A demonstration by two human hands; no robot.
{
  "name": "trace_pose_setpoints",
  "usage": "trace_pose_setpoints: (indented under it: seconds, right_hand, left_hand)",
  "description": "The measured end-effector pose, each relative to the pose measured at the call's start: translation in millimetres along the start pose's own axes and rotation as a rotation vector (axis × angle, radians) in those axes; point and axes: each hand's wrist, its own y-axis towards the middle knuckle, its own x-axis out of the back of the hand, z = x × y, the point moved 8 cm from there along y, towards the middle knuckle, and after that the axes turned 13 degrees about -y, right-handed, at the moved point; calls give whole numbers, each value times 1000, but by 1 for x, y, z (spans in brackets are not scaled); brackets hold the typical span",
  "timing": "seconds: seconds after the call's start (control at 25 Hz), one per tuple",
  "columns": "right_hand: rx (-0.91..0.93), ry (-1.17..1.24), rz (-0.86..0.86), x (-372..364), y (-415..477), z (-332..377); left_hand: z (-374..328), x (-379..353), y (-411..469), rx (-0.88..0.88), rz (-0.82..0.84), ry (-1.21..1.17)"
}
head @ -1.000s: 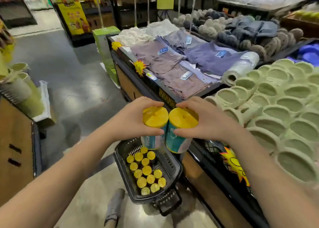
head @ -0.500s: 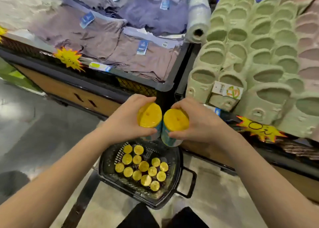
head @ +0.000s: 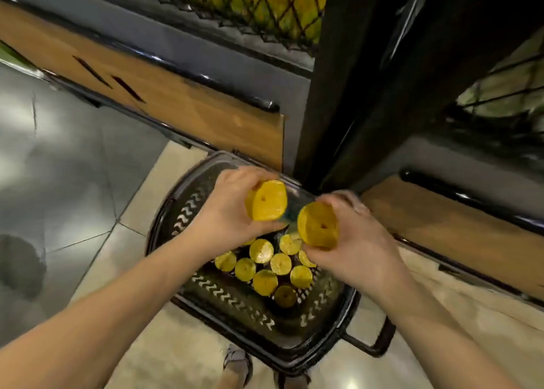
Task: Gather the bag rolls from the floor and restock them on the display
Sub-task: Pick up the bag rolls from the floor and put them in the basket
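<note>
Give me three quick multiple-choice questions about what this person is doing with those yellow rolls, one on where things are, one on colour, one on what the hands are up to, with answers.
1. Where is the black basket?
A. On the floor below the hands
B. On top of the display
C. Hanging from an arm

2. What colour are the ends of the rolls in the basket?
A. Blue
B. Yellow
C. White

3. What are the hands doing?
A. Both are empty
B. Only one holds a roll
C. Each grips one roll

Answers:
1 A, the basket sits on the tiles.
2 B, every end facing up is yellow.
3 C, the left hand wraps the left roll and the right hand wraps the right roll.
</note>
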Motion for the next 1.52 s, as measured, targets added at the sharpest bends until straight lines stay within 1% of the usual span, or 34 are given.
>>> trace_pose_setpoints:
  seconds: [0.12, 0.28, 0.48, 0.56, 0.68, 0.84, 0.88, 1.0, 1.04, 1.16, 1.28, 1.4, 1.52]
  right_hand:
    - [-39, 19, -49, -74, 13, -29]
    - [-97, -74, 14, -154, 32, -55]
    - [-68, -163, -41, -193, 32, -64]
    - [-38, -221, -62, -202, 36, -67]
    - [-33, -285, -34, -218, 43, -73]
    - [-21, -349, -31, -233, 59, -73]
    - [-44, -379, -24, -233, 66, -73]
    - [-192, -470, -31, -228, 79, -78]
    - [-196, -474, -18, -227, 77, -75]
    - [-132, -451, 41, -230, 64, -66]
    - [-126, -382, 9, -220, 64, -62]
    - [-139, -319, 74, -229, 69, -59]
    - [-139, -346, 148, -248, 64, -54]
  left_hand:
    - [82, -56, 7, 73, -36, -6]
    - [164, -130, 16, 67, 52, -1]
    - [219, -193, 23, 60, 142, 159]
    - [243, -210, 26, 90, 195, 260]
    - [275, -223, 32, 149, 224, 349]
    - [290, -228, 33, 198, 248, 349]
    - [293, -228, 32, 222, 258, 351]
    - [294, -226, 29, 284, 281, 370]
    - [294, -226, 27, 292, 295, 380]
    - [294, -227, 25, 267, 367, 429]
    - [294, -218, 23, 258, 377, 460]
    - [293, -207, 14, 307, 387, 424]
    - [285, -195, 5, 330, 382, 371]
